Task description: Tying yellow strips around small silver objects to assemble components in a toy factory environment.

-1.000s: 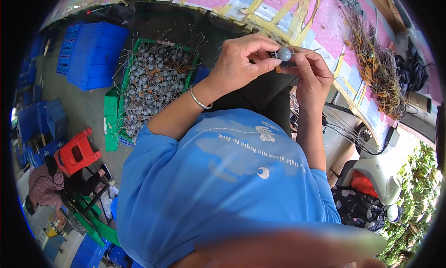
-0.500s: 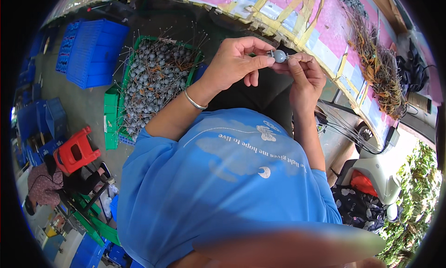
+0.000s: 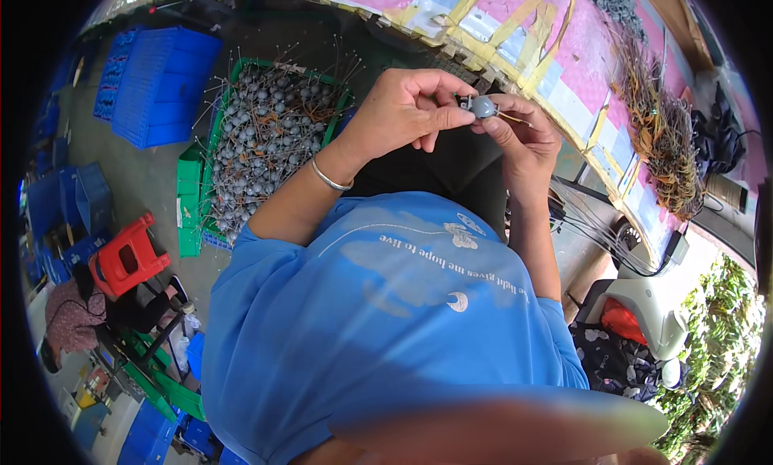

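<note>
A glossy grey ball (image 3: 483,106) with a small grey fitting on its left side is held up between my hands, close to the worktable's taped edge. My left hand (image 3: 403,111) is closed, its thumb and index finger pinching at the left side of the ball by the fitting. On the ball's right side, my right hand (image 3: 527,143) pinches with thumb and index finger, and a thin yellowish wire sticks out past them. Fingertips partly cover where the wire and fitting join the ball.
Left of my arms stands a green crate (image 3: 211,155) heaped with similar grey balls on wires. The pink-patterned worktable (image 3: 515,14) bears bundled wires (image 3: 660,135) at right. Farther left are blue crates (image 3: 165,86), a red stool (image 3: 129,256) and a seated person (image 3: 72,312).
The ball has dipped slightly and turned a little between my fingers. More of the yellowish wire now shows beside my right hand. My left hand has shifted slightly down.
</note>
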Tool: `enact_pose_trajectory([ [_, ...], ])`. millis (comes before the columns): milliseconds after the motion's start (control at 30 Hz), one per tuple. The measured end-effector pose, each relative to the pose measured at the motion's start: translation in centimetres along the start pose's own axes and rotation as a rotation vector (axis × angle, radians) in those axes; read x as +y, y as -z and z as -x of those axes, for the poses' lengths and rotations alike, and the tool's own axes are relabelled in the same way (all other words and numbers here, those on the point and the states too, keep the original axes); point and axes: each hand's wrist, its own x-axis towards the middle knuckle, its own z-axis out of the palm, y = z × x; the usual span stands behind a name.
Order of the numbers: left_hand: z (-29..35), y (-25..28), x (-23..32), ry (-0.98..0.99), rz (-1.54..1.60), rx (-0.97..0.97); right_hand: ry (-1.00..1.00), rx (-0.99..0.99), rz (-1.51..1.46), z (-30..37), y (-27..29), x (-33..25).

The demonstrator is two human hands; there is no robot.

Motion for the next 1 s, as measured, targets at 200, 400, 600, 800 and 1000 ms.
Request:
enact_pose_trajectory([
  [200, -0.2, 0.4, -0.3, -0.059, -0.039, 0.009, 0.019, -0.056, 0.084, -0.8, 0.0, -0.3],
  [400, 0.9, 0.8, -0.3, -0.138, -0.087, 0.004, 0.007, -0.200, 0.090, -1.8, 1.2, 0.1],
  [600, 1.8, 1.1, -0.2, -0.153, -0.071, 0.059, -0.056, -0.087, -0.118, -1.1, -0.6, 0.0],
  [800, 2.8, 0.7, -0.4, -0.213, -0.059, 0.094, 0.016, -0.019, -0.088, -0.6, -1.1, 0.1],
  [1000, 4.3, 1.2, -1.0, -0.125, -0.089, 0.153, -0.052, -0.070, -0.087, -0.3, -1.9, 1.2],
])
